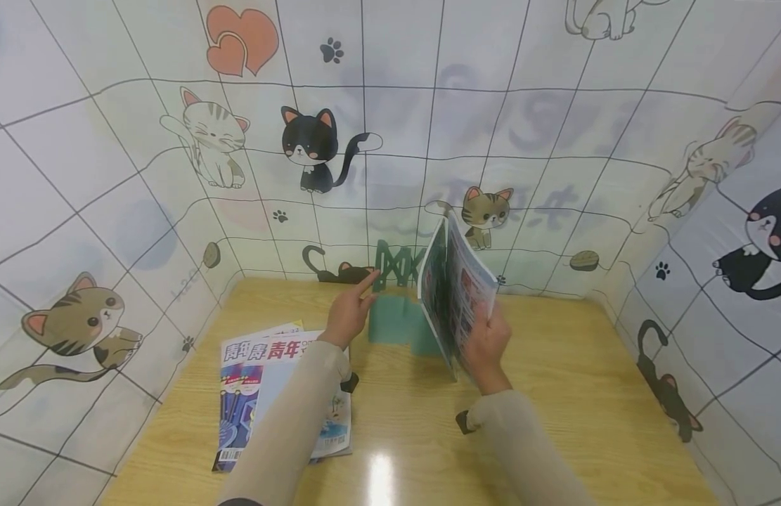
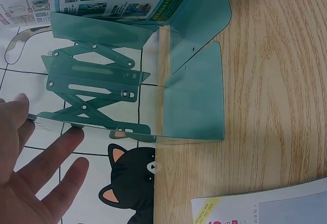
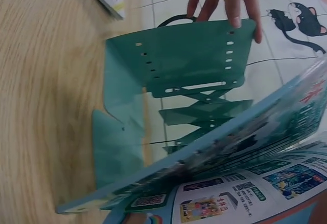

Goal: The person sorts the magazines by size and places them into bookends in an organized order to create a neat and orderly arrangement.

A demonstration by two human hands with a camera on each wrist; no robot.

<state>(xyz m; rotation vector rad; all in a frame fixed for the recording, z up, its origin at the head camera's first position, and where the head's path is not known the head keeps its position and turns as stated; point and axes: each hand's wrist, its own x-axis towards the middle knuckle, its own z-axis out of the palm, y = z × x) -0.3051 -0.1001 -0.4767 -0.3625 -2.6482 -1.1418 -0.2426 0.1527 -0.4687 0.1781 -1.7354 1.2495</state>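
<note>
1. The magazine (image 1: 456,299) stands almost upright on its lower edge on the counter (image 1: 554,393), tilted, with a dark green cover and colourful printed pages fanning slightly open at the top.
2. The right hand (image 1: 485,344) grips the magazine near its lower right edge, fingers curled round it.
3. Just left of the magazine stands a teal folding book stand (image 1: 396,309) with upright end plates, flat feet and a criss-cross lattice at the back, set against the rear wall.
4. The left hand (image 1: 349,309) has its fingers straight, their tips resting on the top edge of the stand's left plate.
5. Two magazines (image 1: 263,393) lie flat, overlapping, at the left of the counter, partly hidden by the left sleeve.
6. Cat-printed tile sheets (image 1: 175,176) wall in the counter.
</note>
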